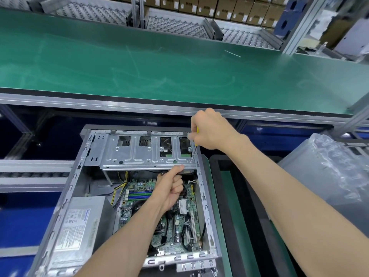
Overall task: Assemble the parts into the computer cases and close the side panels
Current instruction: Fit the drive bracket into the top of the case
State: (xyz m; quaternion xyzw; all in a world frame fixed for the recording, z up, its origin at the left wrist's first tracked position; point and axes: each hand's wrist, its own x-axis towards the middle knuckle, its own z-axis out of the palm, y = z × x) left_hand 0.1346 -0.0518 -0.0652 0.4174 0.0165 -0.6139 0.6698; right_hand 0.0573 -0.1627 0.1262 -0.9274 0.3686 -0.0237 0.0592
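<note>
An open computer case point(69, 188) lies on its side in front of me, its side panel off. Inside are a green motherboard point(179, 222), a grey power supply point(77, 226) at the left and a metal drive cage point(147, 152) across the far end. My right hand point(209, 128) grips a yellow-handled screwdriver point(194, 150), its tip on a screw at the cage's right corner. My left hand point(171, 186) reaches inside below the cage, fingers curled, thumb pressed up against the cage's lower edge. What the fingers hold is hidden.
A wide green conveyor belt point(159, 62) runs beyond the case, with metal roller racks point(175, 25) and stacked cardboard boxes point(219, 7) behind it. A black-rimmed green tray point(235, 196) sits right of the case. Crumpled clear plastic wrap point(329, 162) lies at the far right.
</note>
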